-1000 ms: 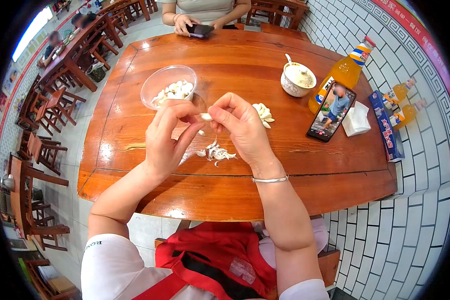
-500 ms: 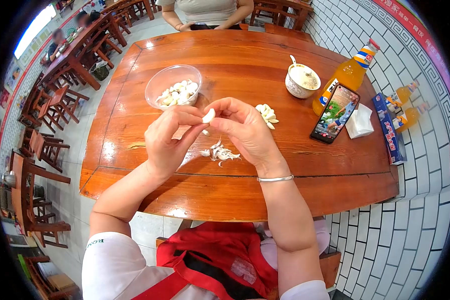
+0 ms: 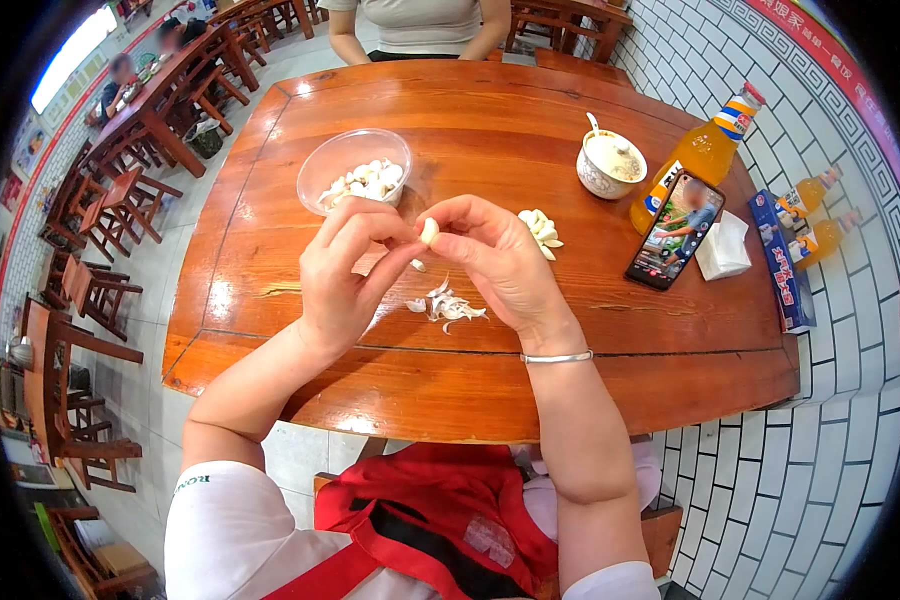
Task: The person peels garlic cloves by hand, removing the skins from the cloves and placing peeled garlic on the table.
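Observation:
A pale garlic clove is held over the table between my two hands. My right hand pinches it between thumb and forefinger. The fingertips of my left hand are closed against its left side. Below them lies a small heap of papery garlic skins, with one loose clove just above. Bare cloves form a pile to the right of my right hand. Beyond my left hand stands a clear plastic bowl with many garlic cloves in it.
On the right of the wooden table stand a lidded patterned pot with a spoon, an orange drink bottle, a phone leaning on it, tissues and a blue box. A person sits opposite.
The clove has turned more upright in my fingers, and my left fingertips have shifted against its side. The phone's picture has changed. The person opposite has lowered their hands out of sight.

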Demonstrator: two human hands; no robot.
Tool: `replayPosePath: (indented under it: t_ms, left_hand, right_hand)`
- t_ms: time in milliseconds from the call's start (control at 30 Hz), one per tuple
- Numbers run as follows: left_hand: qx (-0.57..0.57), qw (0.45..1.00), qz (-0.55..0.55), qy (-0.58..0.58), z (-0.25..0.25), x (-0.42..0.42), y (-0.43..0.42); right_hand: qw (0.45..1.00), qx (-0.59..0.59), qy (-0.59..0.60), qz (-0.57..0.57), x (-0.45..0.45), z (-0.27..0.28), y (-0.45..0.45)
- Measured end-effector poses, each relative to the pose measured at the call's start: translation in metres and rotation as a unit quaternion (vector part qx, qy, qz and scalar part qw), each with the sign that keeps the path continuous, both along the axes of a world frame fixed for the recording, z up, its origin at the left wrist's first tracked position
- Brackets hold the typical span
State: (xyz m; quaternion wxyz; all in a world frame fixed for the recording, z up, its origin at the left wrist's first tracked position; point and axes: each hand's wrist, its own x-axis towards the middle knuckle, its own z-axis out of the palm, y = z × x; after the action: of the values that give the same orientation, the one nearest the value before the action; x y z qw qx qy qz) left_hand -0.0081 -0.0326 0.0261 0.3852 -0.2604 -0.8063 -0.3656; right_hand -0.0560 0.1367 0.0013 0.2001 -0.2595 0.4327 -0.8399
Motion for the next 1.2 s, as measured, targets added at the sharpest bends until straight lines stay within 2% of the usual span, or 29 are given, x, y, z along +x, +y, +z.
replayPosePath:
  t_ms: [167, 367, 467, 767, 1033, 1200]
  left_hand:
    - [0.06, 0.997, -0.012, -0.037, 0.002, 0.0, 0.002]
    - [0.048, 0.991, -0.063, -0.105, -0.003, -0.004, -0.012]
    - [0.073, 0.991, -0.051, -0.101, 0.002, -0.005, -0.008]
    - [-0.061, 0.997, -0.04, -0.023, 0.008, -0.004, -0.008]
    - [-0.109, 0.992, 0.001, 0.072, -0.001, -0.006, -0.009]
    - [-0.096, 0.991, -0.001, 0.096, -0.003, -0.004, -0.007]
  right_hand:
    - [0.999, 0.029, 0.012, -0.003, 0.0, -0.002, 0.0]
    - [0.998, 0.052, 0.019, 0.0, 0.0, -0.001, 0.001]
    - [0.997, 0.067, 0.025, -0.001, 0.0, 0.002, 0.002]
    - [0.997, 0.073, 0.026, 0.013, -0.001, 0.0, 0.005]
    - [0.996, -0.03, -0.051, 0.072, 0.0, -0.003, 0.001]
    - [0.994, -0.027, -0.077, 0.075, 0.002, 0.002, 0.004]
